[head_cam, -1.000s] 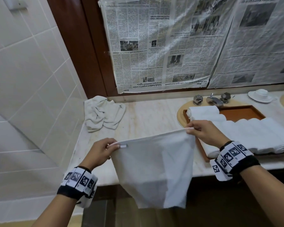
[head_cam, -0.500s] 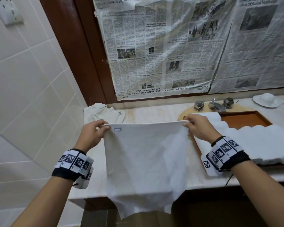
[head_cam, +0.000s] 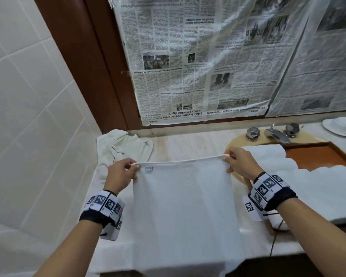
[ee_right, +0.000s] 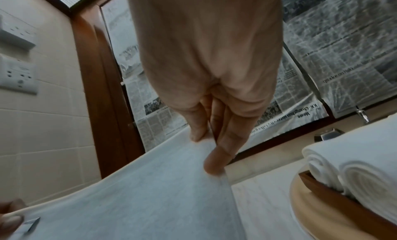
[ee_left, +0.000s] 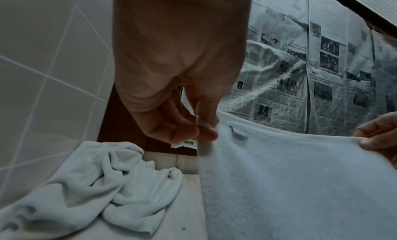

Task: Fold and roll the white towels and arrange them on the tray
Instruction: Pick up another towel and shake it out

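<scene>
A white towel [head_cam: 185,206] is held taut by its top corners above the marble counter, and its lower part drapes over the counter's front edge. My left hand [head_cam: 126,169] pinches the left corner beside a small sewn label [head_cam: 148,169]. My right hand [head_cam: 233,162] pinches the right corner [ee_right: 211,152]. The left wrist view shows finger and thumb [ee_left: 201,133] closed on the towel's hem. At the right, the brown wooden tray [head_cam: 320,154] carries several rolled white towels [head_cam: 268,154], whose spiral ends [ee_right: 335,172] appear in the right wrist view.
A crumpled white towel [head_cam: 120,146] lies at the counter's back left near the tiled wall [head_cam: 28,116]. The faucet [head_cam: 276,133] and two knobs stand behind the tray, and a white dish [head_cam: 341,125] sits far right. Newspaper [head_cam: 208,56] covers the mirror.
Both hands have lifted the towel and carried it forward over the counter, drawing its top edge level and taut. More of the towel now lies over the counter edge.
</scene>
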A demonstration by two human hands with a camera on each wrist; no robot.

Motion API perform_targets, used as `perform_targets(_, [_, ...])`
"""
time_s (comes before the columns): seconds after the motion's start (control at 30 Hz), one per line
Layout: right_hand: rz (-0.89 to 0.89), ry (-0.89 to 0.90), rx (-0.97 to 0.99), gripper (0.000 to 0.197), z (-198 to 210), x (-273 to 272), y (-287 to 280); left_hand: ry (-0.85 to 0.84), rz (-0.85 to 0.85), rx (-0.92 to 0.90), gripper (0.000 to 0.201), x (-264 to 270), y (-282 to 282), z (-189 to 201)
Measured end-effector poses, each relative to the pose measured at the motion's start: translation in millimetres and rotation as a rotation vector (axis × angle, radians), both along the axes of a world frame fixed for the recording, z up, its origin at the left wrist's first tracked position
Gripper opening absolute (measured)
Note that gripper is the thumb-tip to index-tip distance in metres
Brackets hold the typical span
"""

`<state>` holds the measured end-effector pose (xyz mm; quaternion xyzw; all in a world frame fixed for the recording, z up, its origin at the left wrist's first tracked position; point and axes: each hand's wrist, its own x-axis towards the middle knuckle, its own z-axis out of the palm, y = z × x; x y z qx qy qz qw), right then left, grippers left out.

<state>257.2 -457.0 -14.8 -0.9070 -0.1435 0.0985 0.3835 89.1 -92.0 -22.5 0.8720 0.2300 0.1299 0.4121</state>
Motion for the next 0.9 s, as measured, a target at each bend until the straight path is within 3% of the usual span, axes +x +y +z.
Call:
perform_targets(0.43, [-0.170, 0.077, -0.013, 0.012, -46.3, 69.7, 46.6, 0.108, -0.012, -0.077, 0.015, 87.9, 36.9, -56.7])
perform_targets(0.77, [-0.196, 0.149, 0.053, 0.010, -103.2, 148.2, 69.8, 0.159, 0.070, 0.045, 0.006, 165.9, 47.5, -103.5])
perform_targets(0.9, [-0.177, 0.132, 0.020, 0.011, -114.7, 181.7, 83.6, 0.180, 0.112, 0.051, 0.012, 204.2, 59.8, -115.1])
